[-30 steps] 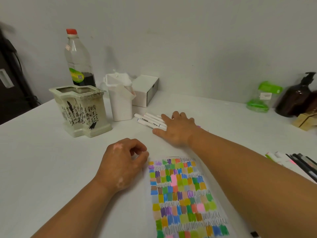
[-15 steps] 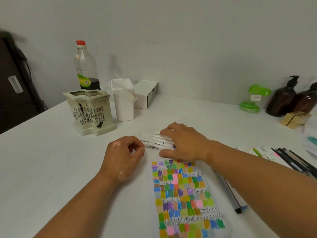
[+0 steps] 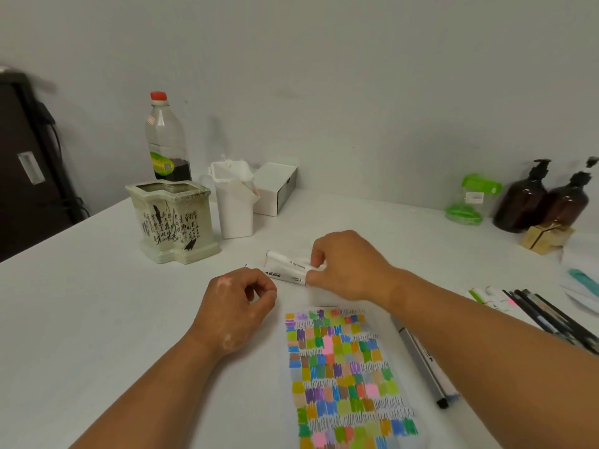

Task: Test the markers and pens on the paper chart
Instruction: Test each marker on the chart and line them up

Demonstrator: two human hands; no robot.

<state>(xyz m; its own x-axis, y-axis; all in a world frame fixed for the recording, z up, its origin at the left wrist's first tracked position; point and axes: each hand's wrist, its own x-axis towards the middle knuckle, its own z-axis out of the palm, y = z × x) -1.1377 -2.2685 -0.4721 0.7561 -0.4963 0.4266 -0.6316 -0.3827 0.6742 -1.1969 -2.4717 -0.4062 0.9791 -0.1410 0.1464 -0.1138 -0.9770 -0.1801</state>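
Since the earlier frames, the right hand (image 3: 348, 265) has pulled the white markers (image 3: 287, 267) back from near the white holder toward the chart, and now it curls over their right ends. Its fingers are pressed around the small bundle, which lies on the table (image 3: 81, 303) just above the top edge of the paper chart (image 3: 348, 377). The left hand (image 3: 235, 306) rests beside the markers' left ends, loosely curled, thumb and forefinger close together; I cannot tell if it pinches anything.

I judge the step in hand is choosing the next marker from the bundle. The chart is already densely filled with colour patches and black zigzag rows, so the task seems far along. The next move calls for separating one marker, taking off its cap, probably with the left hand, and finding a free place on the paper.

About the containers: the ceramic pot (image 3: 173, 222) with black calligraphy is open at the top, and its content is not visible. The white holder (image 3: 235, 202) behind also looks open, with its inside hidden. The plastic bottle (image 3: 165, 140) with red cap holds a little dark liquid at the bottom. Two brown pump bottles (image 3: 544, 202) stand at the far right. More pens (image 3: 551, 315) lie at the right edge, and one dark pen (image 3: 424, 364) lies beside the chart under the right forearm.
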